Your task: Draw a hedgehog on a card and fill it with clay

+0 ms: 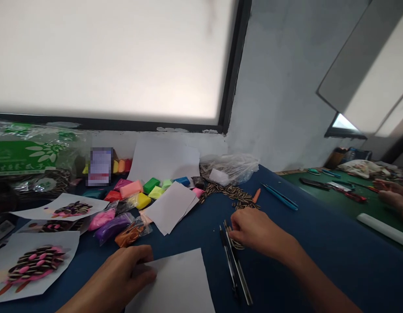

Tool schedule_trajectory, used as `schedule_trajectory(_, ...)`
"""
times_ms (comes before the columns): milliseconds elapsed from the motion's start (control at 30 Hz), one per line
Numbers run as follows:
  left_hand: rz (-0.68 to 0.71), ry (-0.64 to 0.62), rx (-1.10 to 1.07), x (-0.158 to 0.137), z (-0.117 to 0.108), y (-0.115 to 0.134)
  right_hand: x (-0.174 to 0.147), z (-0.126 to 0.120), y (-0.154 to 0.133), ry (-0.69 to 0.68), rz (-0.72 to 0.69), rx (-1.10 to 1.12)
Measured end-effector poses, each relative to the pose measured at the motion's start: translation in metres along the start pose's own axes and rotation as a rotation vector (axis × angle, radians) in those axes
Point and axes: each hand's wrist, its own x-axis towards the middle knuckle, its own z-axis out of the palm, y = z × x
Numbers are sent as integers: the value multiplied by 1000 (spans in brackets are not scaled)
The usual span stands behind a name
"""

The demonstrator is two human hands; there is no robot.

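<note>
My left hand is at the left edge of a blank white sheet of paper, thumb on top and fingers curled against it. My right hand is closed, its fingertips bent downward beside two pens, a black pen and a clear-barrelled pen. Striped sunflower seeds lie in a heap just beyond that hand, and a few show under it. Whatever its fingers hold, if anything, is hidden.
Packets of coloured clay and small white sheets lie ahead. Seed-and-clay pictures are at left. A bag of seeds stands behind them. Blue tweezers lie at right. Another person's hand is over the green table.
</note>
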Motion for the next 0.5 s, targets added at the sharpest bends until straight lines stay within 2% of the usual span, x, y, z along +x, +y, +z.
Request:
schedule_trajectory(100,24,-32,137,-1,-3,4,-5,-2,-3,-70,-47,33)
schedule_trajectory(200,31,-33,150,-2,-4,6,-8,0,-11,-128,-86,42)
schedule_trajectory(400,53,-120,177,0,-3,8,-8,8,-23,-117,-88,-60)
schedule_trajectory(500,31,-184,109,1,-3,9,-10,9,-28,-109,-79,-112)
